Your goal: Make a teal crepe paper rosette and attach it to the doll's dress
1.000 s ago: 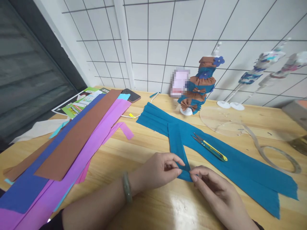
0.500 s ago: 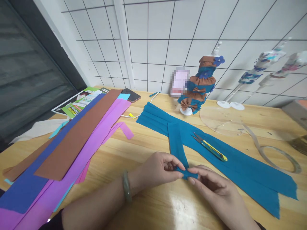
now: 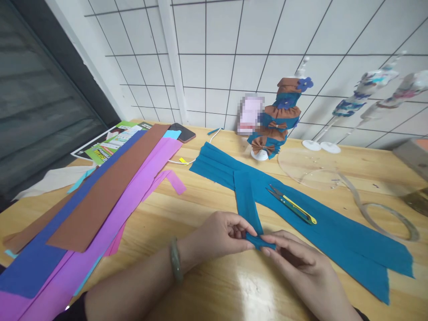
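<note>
A narrow teal fabric strip (image 3: 246, 200) runs toward me, its near end folded between my hands. My left hand (image 3: 229, 234) pinches this end from the left with thumb and index finger. From the right, my right hand (image 3: 294, 254) pinches the same folded end between thumb and fingers. The strip's far end lies over a wide teal cloth piece (image 3: 334, 229) spread across the table. Thread snips (image 3: 292, 205) with yellow and green handles rest on that wide cloth. Part of the fold is hidden by my fingers.
Brown (image 3: 113, 191), blue (image 3: 36, 267) and purple fabric strips (image 3: 133, 187) are piled at left. A phone (image 3: 182, 132) lies behind them. A doll-like figure in a brown and teal dress (image 3: 276, 120) stands by the wall. A ring of clear tape (image 3: 391, 223) sits at right.
Both hands stay in nearly the same place, still pinching the strip. The folded end shifts very slightly between the fingers.
</note>
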The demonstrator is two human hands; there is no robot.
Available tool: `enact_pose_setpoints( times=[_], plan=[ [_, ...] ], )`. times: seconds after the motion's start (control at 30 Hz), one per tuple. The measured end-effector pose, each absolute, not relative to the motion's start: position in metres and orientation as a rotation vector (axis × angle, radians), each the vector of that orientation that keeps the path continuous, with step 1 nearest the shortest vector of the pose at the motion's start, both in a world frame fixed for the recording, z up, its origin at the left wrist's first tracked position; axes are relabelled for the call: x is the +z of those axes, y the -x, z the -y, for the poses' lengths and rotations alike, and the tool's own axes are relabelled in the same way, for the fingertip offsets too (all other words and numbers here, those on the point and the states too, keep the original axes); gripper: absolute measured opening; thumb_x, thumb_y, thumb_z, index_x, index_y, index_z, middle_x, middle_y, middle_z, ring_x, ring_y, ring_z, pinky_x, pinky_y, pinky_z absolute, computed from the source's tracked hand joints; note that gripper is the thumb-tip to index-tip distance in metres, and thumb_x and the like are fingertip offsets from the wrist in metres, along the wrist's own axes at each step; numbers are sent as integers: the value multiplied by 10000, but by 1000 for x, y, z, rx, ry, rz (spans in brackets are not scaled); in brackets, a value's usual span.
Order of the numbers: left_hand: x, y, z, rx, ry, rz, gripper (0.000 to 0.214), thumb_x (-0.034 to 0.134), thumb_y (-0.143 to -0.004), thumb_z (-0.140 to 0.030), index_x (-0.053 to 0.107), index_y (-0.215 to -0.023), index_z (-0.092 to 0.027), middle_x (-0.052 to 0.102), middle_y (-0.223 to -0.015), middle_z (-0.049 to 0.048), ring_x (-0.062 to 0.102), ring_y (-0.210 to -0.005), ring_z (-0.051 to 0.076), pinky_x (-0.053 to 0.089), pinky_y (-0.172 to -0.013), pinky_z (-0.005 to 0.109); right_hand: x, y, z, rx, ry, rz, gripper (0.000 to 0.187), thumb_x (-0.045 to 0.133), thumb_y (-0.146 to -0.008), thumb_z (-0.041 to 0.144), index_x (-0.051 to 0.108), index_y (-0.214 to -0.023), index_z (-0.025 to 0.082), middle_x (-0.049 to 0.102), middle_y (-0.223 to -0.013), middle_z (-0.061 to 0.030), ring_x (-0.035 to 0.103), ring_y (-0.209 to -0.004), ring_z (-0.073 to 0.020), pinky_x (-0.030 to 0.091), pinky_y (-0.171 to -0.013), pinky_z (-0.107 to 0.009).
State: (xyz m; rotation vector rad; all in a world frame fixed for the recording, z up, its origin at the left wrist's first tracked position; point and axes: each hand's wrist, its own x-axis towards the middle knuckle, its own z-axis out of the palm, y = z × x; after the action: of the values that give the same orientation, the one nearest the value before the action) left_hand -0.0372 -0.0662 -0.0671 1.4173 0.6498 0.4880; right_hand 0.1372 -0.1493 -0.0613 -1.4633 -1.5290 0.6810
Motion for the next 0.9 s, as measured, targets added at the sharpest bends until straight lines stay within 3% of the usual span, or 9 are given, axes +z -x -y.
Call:
enact_pose_setpoints(
  times=[0.4, 0.9],
  plan=[
    [-64, 37, 65, 515, -1505, -706, 208, 668, -671, -249, 680, -830, -115, 601, -754, 41, 506, -621, 90, 400, -567, 210, -59, -136, 150, 722, 1466, 1537, 111, 648, -733, 271, 713, -814, 232, 681, -774, -54, 663, -764, -198, 559, -608, -245],
    [-63, 38, 64, 541, -1597, -667, 162, 640, -699, -261, 664, -760, -113, 576, -733, 39, 500, -624, 96, 377, -546, 208, -60, -139, 152, 806, 1458, 1579, 142, 588, -793, 278, 698, -870, 231, 672, -805, -44, 650, -784, -185, 538, -677, -249]
  ],
)
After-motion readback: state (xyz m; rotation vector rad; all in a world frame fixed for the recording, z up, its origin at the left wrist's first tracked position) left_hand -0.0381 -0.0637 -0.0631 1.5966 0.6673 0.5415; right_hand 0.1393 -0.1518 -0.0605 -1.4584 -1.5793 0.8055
